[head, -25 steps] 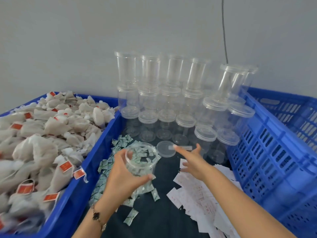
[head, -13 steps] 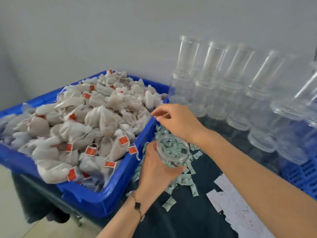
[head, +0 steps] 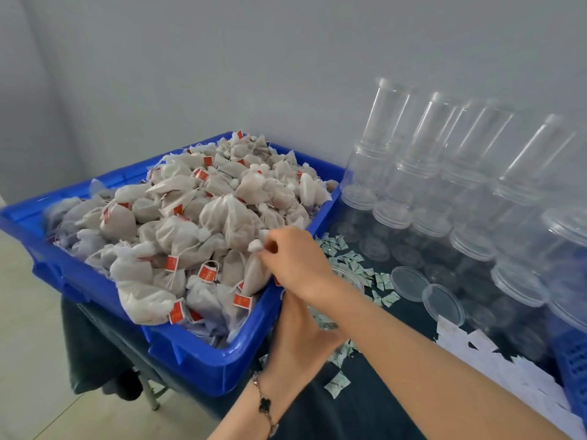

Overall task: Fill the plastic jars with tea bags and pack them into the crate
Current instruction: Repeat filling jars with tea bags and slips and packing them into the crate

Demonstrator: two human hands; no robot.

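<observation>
A blue tray [head: 203, 363] on the left is heaped with white tea bags [head: 190, 223] bearing red tags. My right hand [head: 295, 262] reaches across to the tray's right edge and pinches the knotted top of one tea bag [head: 254, 271]. My left hand [head: 301, 331] lies beneath the right wrist and grips an open clear plastic jar [head: 347, 276], of which only a bit of rim shows. Stacked empty clear jars [head: 444, 173] with lids stand at the back right.
Two loose clear lids [head: 409, 282] lie on the dark table cloth [head: 374, 404] among small green-white sachets [head: 338, 384] and white paper slips [head: 508, 369]. A blue crate's corner [head: 571, 376] shows at the right edge. Bare floor lies to the left of the table.
The view swung left from the jars to the tea bag tray. My right hand left the lids, crossed over the jar and took hold of a tea bag. My left hand kept the jar.
</observation>
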